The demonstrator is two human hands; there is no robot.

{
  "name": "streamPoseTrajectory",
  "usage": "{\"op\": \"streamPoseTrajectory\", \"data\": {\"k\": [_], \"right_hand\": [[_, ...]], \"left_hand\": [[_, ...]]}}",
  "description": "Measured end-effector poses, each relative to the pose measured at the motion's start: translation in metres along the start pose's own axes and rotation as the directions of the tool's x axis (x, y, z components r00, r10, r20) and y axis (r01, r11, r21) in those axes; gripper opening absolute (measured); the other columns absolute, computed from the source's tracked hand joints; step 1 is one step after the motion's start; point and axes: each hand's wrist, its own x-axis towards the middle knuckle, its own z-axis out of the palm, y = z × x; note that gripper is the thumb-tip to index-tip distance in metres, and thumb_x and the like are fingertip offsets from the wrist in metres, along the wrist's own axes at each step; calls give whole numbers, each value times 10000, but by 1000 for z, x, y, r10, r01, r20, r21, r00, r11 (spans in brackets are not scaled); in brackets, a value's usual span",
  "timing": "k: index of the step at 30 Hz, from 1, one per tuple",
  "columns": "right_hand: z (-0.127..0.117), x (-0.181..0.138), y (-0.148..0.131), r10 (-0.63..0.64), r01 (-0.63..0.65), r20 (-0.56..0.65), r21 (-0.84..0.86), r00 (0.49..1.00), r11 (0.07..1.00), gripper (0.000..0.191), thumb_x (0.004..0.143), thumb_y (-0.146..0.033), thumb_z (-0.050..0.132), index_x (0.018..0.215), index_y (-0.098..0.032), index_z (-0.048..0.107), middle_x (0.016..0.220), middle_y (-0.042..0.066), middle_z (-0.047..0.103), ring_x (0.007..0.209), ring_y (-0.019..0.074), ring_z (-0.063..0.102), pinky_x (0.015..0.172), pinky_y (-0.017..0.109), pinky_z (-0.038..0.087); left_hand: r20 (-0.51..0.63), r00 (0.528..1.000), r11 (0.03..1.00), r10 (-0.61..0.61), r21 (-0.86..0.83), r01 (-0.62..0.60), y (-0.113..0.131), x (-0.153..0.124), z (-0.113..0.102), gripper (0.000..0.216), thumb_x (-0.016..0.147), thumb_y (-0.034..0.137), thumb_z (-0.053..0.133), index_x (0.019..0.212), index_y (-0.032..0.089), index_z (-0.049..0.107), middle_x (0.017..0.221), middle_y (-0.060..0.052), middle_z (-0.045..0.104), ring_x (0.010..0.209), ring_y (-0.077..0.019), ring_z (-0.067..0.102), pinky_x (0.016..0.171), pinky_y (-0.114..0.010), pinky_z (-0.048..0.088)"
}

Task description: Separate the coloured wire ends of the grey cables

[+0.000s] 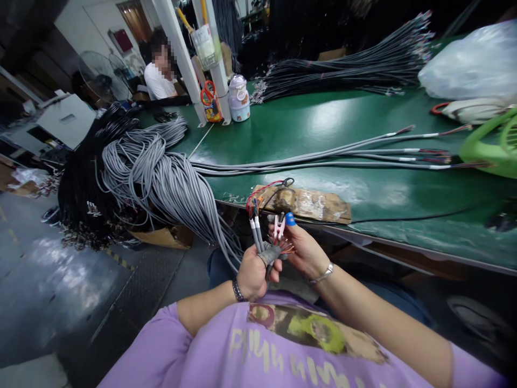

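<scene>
My left hand (pixel 252 274), a worn grey cover on its thumb, is closed around grey cables (pixel 257 237). Their white-banded ends point up and away from me, with thin coloured wires fanning out of the tips. More bare reddish wire ends (pixel 286 248) stick out between the two hands. Close beside it, my right hand (pixel 306 252) pinches a small pink clip (pixel 278 227) between the fingertips; a blue cap covers one of its digits. A red and black wire loop (pixel 286 182) lies just beyond the cable ends.
A worn wooden block (pixel 307 203) lies at the green bench's (pixel 323 116) near edge. Grey cable coils (pixel 161 161) hang over the left side. Long grey cables (pixel 323 157) stretch right toward a green plastic item (pixel 495 143). Black cable bundles (pixel 343 70) lie behind. A person (pixel 159 75) sits far left.
</scene>
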Motion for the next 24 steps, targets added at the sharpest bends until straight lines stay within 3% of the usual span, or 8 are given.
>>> {"op": "streamPoseTrajectory", "data": {"k": [5, 11, 16, 19, 24], "right_hand": [[-2, -5, 0, 30, -30, 22, -5, 999, 1000, 426, 739, -621, 651, 794, -199, 672, 661, 16, 650, 498, 125, 527, 461, 243, 434], [-10, -14, -8, 18, -13, 124, -42, 992, 999, 452, 704, -648, 665, 772, -201, 669, 703, 18, 652, 591, 131, 564, 544, 238, 477], [-17, -29, -14, 127, -37, 256, -330, 958, 943, 445, 674, -561, 743, 848, -157, 676, 802, 56, 688, 674, 156, 605, 636, 279, 480], [-13, -38, -17, 102, 67, 301, -503, 948, 861, 356, 662, -435, 793, 824, -149, 658, 754, 32, 678, 668, 146, 592, 660, 273, 469], [-6, -43, -19, 57, 155, 286, -665, 957, 731, 307, 665, -401, 784, 809, -167, 646, 717, 15, 673, 634, 154, 587, 617, 279, 475]], "left_hand": [[3, 1000, 1000, -15, 14, 15, -4, -2, -3, 437, 607, 498, 766, 739, 150, 537, 485, 40, 554, 302, -55, 412, 293, -171, 267], [-9, 1000, 1000, -9, 30, 9, -4, -8, -10, 424, 628, 499, 754, 725, 158, 523, 483, 39, 555, 299, -62, 421, 286, -174, 274], [8, 1000, 996, 9, 91, -10, -7, -9, -14, 392, 658, 475, 739, 735, 166, 512, 481, 47, 547, 304, -66, 432, 299, -175, 276], [30, 999, 986, 19, 165, -24, -10, -10, -16, 349, 677, 436, 724, 717, 162, 511, 483, 41, 548, 316, -65, 445, 316, -171, 265], [36, 999, 962, -5, 273, -5, -14, -10, -19, 313, 655, 387, 717, 774, 165, 532, 503, 37, 569, 334, -74, 453, 340, -185, 296]]}}
